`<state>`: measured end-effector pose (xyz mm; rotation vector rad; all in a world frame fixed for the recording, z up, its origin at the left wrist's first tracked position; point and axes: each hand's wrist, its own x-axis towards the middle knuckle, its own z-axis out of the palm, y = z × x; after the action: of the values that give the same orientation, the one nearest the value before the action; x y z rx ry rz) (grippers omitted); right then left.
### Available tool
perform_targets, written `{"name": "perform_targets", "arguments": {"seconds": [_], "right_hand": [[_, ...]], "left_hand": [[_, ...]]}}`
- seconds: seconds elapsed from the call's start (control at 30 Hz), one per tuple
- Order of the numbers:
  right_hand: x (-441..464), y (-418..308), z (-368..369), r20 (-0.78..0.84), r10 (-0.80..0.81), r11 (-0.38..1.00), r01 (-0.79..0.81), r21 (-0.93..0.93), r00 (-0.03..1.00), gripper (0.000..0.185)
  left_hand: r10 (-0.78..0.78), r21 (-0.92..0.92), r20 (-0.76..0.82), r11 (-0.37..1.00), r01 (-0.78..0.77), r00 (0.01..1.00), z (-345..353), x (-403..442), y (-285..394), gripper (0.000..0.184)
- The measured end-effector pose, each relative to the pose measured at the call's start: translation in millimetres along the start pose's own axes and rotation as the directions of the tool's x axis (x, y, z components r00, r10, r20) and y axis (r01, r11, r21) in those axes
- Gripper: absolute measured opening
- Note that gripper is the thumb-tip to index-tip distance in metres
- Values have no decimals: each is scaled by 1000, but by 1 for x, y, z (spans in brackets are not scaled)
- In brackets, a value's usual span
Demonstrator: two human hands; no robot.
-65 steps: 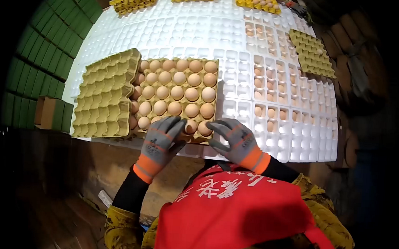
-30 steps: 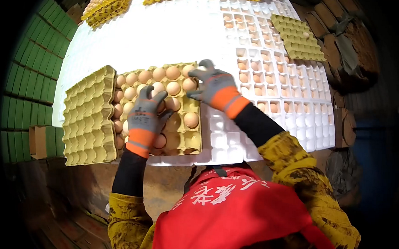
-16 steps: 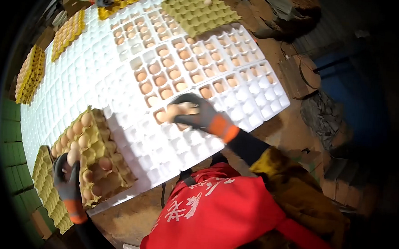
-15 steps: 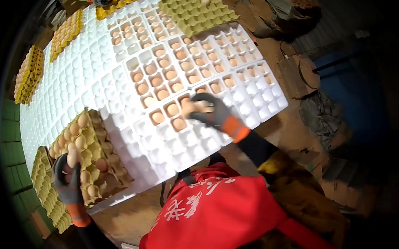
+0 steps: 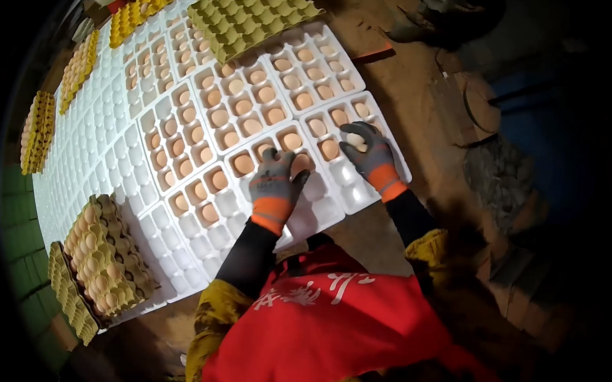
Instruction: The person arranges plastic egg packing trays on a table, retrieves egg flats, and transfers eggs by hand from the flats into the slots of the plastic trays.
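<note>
My left hand (image 5: 275,186), in a grey glove with an orange cuff, is over the near white foam egg tray (image 5: 313,215). Its thumb and fingers are closed about a brown egg (image 5: 302,164) at one of the cells. Farther right, my right hand (image 5: 373,155), gloved alike, pinches a pale egg (image 5: 356,140) above the right-hand foam tray (image 5: 399,149). Brown eggs sit in several cells around both hands, one of them a brown egg (image 5: 329,149) just left of my right hand. The left fingertips partly cover the cells beneath them.
A stack of pulp trays with eggs (image 5: 112,264) stands at the near left, an egg-less pulp tray (image 5: 72,296) leaning beside it. Another pulp tray (image 5: 249,18) lies over the far foam trays. Yellow trays (image 5: 38,132) line the far left edge. A person's arm shows at the top.
My left hand has left the pulp tray stack and come right to the foam trays. My right hand has moved farther right. The camera view has shifted, and more near cells hold eggs.
</note>
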<state>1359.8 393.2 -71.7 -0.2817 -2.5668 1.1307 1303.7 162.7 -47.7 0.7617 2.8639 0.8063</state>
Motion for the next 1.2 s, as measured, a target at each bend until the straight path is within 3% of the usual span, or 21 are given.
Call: {"name": "perform_targets", "arguments": {"seconds": [0.03, 0.07, 0.13, 0.17, 0.2, 0.27, 0.3, 0.33, 0.37, 0.47, 0.5, 0.57, 0.63, 0.73, 0.8, 0.87, 0.97, 1.03, 1.07, 1.13, 1.2], "right_hand": [[6, -25, -21, 309, 466, 701, -559, 442, 829, 41], [5, -15, -28, 370, 438, 621, -574, 534, 819, 42], [3, -4, -39, 381, 347, 513, -514, 688, 857, 47], [-2, 10, -38, 325, 323, 437, -445, 782, 889, 49], [-3, 16, -45, 301, 367, 429, -447, 785, 880, 49], [-11, 34, -47, 177, 336, 303, -284, 910, 925, 45], [-19, 41, -47, 43, 253, 615, -194, 764, 967, 44], [-25, 44, -47, -57, 121, 850, -73, 522, 991, 44], [-32, 46, -44, -109, -40, 975, 63, 215, 993, 43], [-37, 22, -40, -178, -76, 992, 92, 82, 981, 42], [-40, 20, -31, -175, 16, 974, 25, 226, 984, 40], [-46, 19, -21, -9, -135, 983, 133, -127, 991, 42], [-53, 31, -5, 111, -216, 895, 242, -375, 970, 41], [-46, 16, -1, 69, -280, 870, 283, -404, 958, 36], [-35, -18, 6, 23, -221, 878, 209, -431, 975, 34], [-22, -58, 41, -72, -115, 990, 108, -92, 991, 32], [-4, -176, 120, 125, -76, 953, 35, 302, 989, 36], [0, -272, 186, 233, -342, 863, 206, 461, 910, 38], [0, -316, 216, 335, -400, 826, 177, 536, 853, 38], [1, -393, 269, 347, -615, 768, 436, 470, 708, 36], [-3, -437, 330, 272, -730, 682, 643, 347, 628, 40]], "left_hand": [[11, 27, -29, 1000, -11, 1000, 0, -4, -2, 35], [21, 90, -37, 996, -18, 999, 0, -12, -8, 38], [7, -5, -17, 1000, -7, 1000, 4, -24, -27, 40], [50, -127, -139, 990, -68, 989, 8, -30, -40, 43], [-274, -399, 102, 870, 291, 956, -21, -29, -19, 46], [-383, -609, -88, 751, 255, 919, -7, -44, -49, 49], [-316, -648, -276, 759, 67, 908, -3, -48, -54, 51], [-310, -640, -300, 767, 51, 902, -1, -55, -59, 51], [-242, -559, -348, 829, 7, 906, 8, -58, -69, 51], [-32, -270, -374, 960, -76, 927, 17, -58, -80, 45], [43, -228, -393, 963, -143, 918, 21, -53, -82, 43], [174, -136, -382, 961, -241, 908, 32, -43, -97, 39], [218, -126, -370, 951, -281, 903, 38, -34, -99, 34], [144, -15, -304, 988, -156, 942, 4, -35, -75, 45], [83, -326, -237, 932, -159, 968, -29, -51, -74, 49], [153, -320, -352, 907, -273, 924, -88, -79, -89, 51], [-52, -367, -540, 913, -179, 840, -183, -140, -164, 60], [-74, -66, -640, 997, 41, 765, -251, -185, -229, 62], [-97, 15, -691, 989, 149, 716, -279, -206, -255, 62], [-115, 191, -611, 939, 287, 783, -328, -236, -298, 54], [-124, 234, -488, 935, 266, 864, -356, -239, -333, 53]]}}
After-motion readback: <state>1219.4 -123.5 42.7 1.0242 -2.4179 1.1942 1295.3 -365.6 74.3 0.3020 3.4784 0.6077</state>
